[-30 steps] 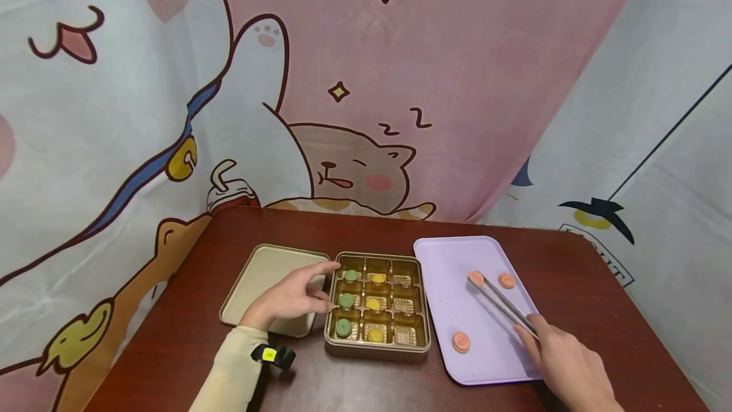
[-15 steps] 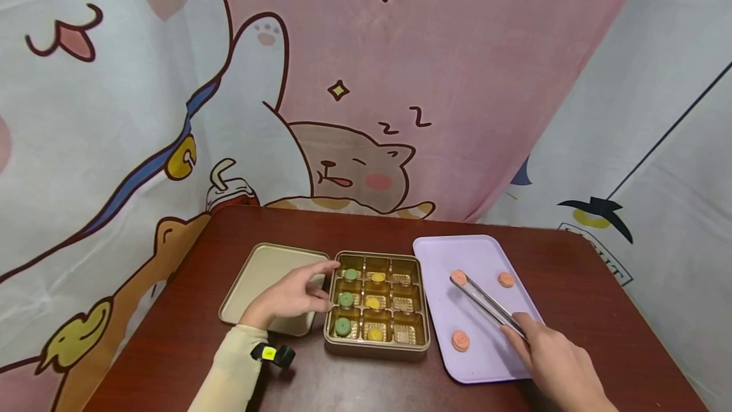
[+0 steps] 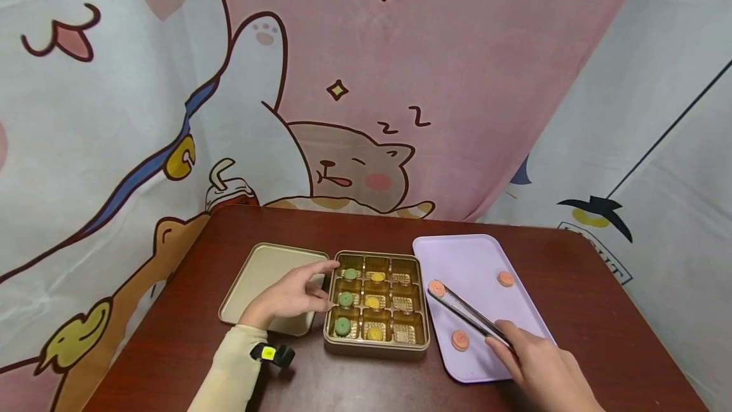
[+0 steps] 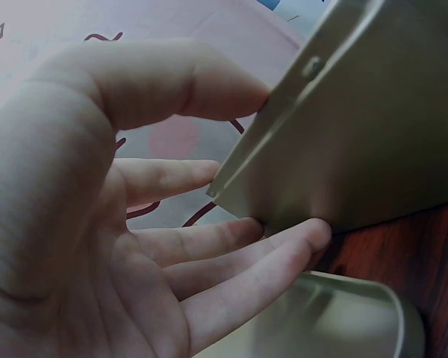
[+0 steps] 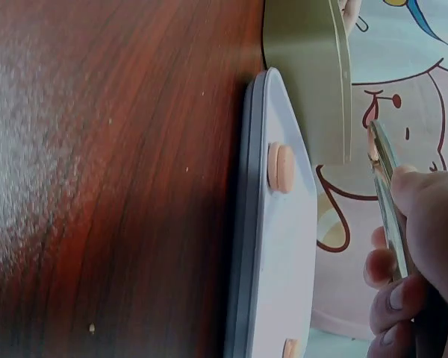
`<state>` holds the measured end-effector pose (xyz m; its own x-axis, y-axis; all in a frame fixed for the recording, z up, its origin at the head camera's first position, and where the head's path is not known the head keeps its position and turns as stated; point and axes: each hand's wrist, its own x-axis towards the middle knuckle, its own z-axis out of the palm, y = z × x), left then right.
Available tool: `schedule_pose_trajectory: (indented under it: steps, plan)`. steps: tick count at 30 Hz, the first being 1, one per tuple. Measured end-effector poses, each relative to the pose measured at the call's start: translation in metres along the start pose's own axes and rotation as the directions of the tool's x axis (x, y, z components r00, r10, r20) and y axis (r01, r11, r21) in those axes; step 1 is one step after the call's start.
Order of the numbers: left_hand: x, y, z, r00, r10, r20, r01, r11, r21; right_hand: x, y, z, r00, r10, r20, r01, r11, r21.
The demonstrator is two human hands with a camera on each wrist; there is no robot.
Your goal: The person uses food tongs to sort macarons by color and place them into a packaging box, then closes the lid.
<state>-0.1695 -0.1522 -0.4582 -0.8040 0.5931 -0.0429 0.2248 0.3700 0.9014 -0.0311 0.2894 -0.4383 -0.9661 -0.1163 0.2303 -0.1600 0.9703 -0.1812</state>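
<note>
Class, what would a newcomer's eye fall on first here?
Probably the cartoon backdrop behind the table. Next, the golden box: green rounds in its left column, yellow rounds in its middle. To its right, tongs in the right hand hold an orange round near the left edge of the lilac tray.

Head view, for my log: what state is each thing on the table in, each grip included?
Tin, open, right-hand column empty.
Lid, off, lying left of the tin.
Green rounds, one per left-column compartment.
Yellow rounds, one per middle-column compartment.
Tray, flat, right of the tin.
Two orange rounds, on the tray.
Tongs, closed on a third orange round off the tray.
Left grip, touching the tin.
Right grip, holding the tongs.
</note>
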Motion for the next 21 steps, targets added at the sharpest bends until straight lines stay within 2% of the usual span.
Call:
schedule_pose_trajectory:
  steps: [3, 9, 12, 15, 19, 21]
  plan:
    - [0.000, 0.000, 0.000, 1.000, 0.000, 0.001, 0.000, 1.000, 0.000, -0.002, -0.005, -0.002, 1.000, -0.009, 0.016, 0.009, 1.000, 0.003]
    - [0.000, -0.002, 0.000, 1.000, 0.002, -0.002, -0.002, 1.000, 0.001, -0.005, -0.012, -0.003, 0.995, -0.094, -0.024, 0.094, 0.996, -0.007]
    - [0.000, -0.002, 0.000, 1.000, 0.003, -0.003, -0.003, 1.000, 0.002, -0.006, -0.015, -0.003, 0.993, -0.120, -0.013, 0.120, 0.993, -0.006]
    - [0.000, -0.002, 0.000, 1.000, 0.003, -0.003, -0.003, 1.000, 0.002, -0.006, -0.017, -0.004, 0.989, -0.140, 0.047, 0.140, 0.990, -0.003]
    - [0.000, -0.002, 0.000, 1.000, 0.005, -0.001, -0.005, 1.000, -0.003, -0.006, -0.016, -0.004, 0.973, -0.181, 0.142, 0.184, 0.983, -0.005]
    - [0.000, -0.002, 0.000, 1.000, 0.005, 0.000, -0.005, 1.000, -0.003, -0.007, -0.015, -0.003, 0.966, -0.205, 0.159, 0.210, 0.978, -0.010]
